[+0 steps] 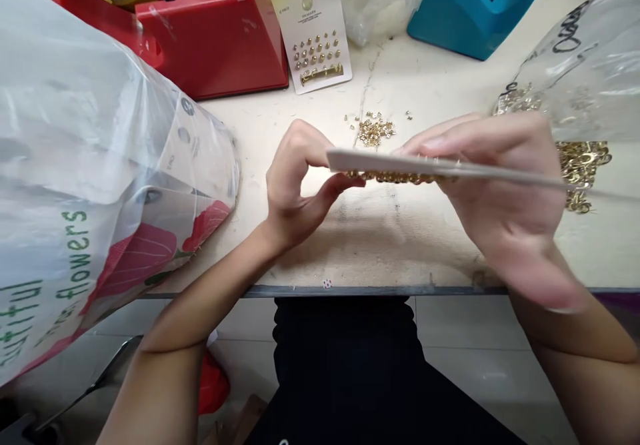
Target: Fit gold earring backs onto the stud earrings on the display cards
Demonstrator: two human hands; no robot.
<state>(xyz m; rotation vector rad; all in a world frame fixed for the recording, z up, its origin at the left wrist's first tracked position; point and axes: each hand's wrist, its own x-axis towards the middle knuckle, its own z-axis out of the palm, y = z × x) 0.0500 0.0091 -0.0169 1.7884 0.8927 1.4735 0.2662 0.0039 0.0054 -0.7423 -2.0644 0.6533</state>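
A long white card [400, 163] is seen almost edge-on, with a row of small gold studs [400, 177] along its underside. My left hand [297, 188] pinches its left end between the fingers and thumb. My right hand [500, 192], slightly blurred, grips the card further along, with the fingers lying over it. Beyond the card, a small pile of loose gold studs [374, 132] lies on the cream table [390, 245]. A heap of gold pieces [583, 165] sits past my right hand, below a clear plastic bag [585, 65] holding more of them.
A finished stud card [315, 38] lies at the back, next to a red box [215, 38] and a blue tape dispenser [465, 12]. A large white plastic bag with red flowers [100, 165] fills the left side. The table's front edge [320, 291] runs below my wrists.
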